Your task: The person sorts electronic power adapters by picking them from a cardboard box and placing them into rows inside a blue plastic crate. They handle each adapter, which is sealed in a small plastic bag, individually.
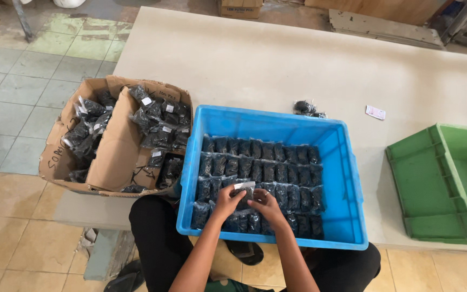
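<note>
- The left hand [226, 201] and the right hand [266, 204] meet over the near rows of a blue bin [347, 216], which sits at the near edge of the table [277, 59].
- Both hands pinch one small packet [244, 187] with a pale top strip; the fingers are closed on it from either side.
- The bin holds neat rows of dark packets [268, 170], standing side by side.
- A cardboard box [112, 146] touches the bin's left wall, overhanging the table's left edge, with more dark packets heaped inside.
- A green bin [433, 184] stands at the right edge, well apart.
- One loose bag [305, 107] and a small card [375, 112] lie beyond the blue bin.
</note>
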